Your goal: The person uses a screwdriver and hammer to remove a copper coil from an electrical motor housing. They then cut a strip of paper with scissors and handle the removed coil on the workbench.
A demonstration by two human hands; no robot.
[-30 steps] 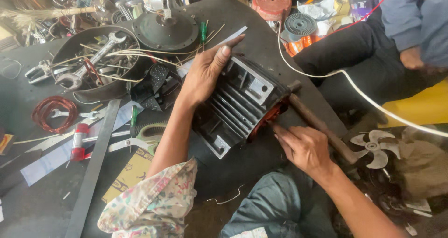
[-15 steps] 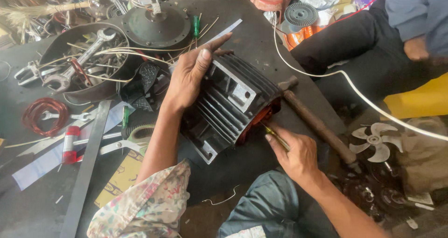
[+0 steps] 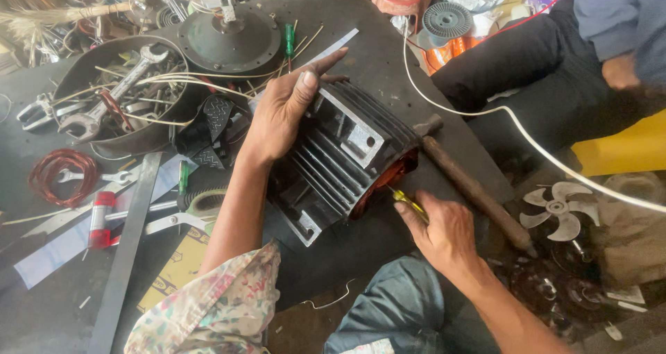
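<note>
Soft daylight, sharp, mild edge distortion

You have one finned motor housing point(image 3: 340, 163), one hammer point(image 3: 472, 187), one small fan blade point(image 3: 558, 208), one copper wire coil point(image 3: 62, 177), and two green-handled screwdrivers point(image 3: 289, 40).
</note>
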